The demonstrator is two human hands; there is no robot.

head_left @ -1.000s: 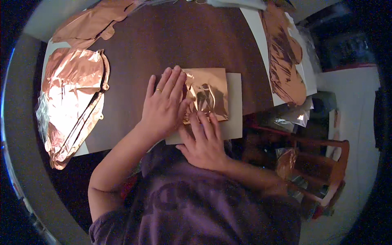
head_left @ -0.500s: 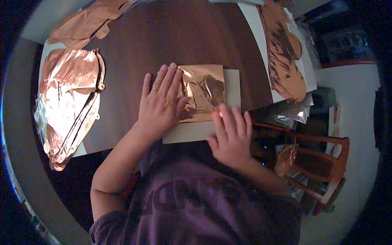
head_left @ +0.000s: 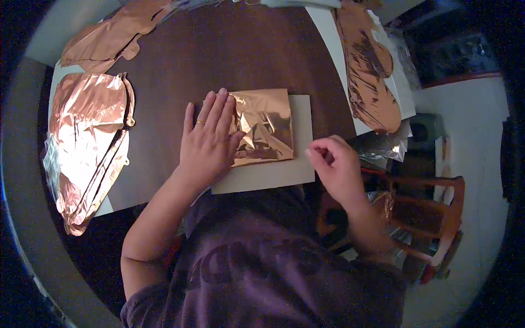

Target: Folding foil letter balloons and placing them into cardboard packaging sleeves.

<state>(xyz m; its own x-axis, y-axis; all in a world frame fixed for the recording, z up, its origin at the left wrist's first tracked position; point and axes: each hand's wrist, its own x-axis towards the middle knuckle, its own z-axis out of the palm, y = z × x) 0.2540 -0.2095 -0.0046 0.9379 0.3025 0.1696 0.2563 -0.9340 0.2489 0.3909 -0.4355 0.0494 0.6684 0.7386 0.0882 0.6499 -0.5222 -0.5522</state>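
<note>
A square of shiny copper-coloured foil [head_left: 268,123], creased across its middle, lies on a pale board [head_left: 302,136] in front of me. My left hand [head_left: 210,134] rests flat on the foil's left part, fingers stretched out toward the far edge, a ring on one finger. Off the board's right edge, my right hand [head_left: 338,169] is raised with thumb and forefinger curled together in a pinch. Whether anything small sits between those fingertips is hidden.
The dark wooden table [head_left: 229,44] bears stacks of copper-coloured foil: a bright pile [head_left: 90,120] on the left, a duller pile [head_left: 109,38] at the far left, and another pile [head_left: 369,76] on the right. A wooden chair [head_left: 424,210] stands at the right.
My right hand has left the foil's lower right corner and moved right, its spread fingers now curled into a pinch. My left hand still presses on the foil.
</note>
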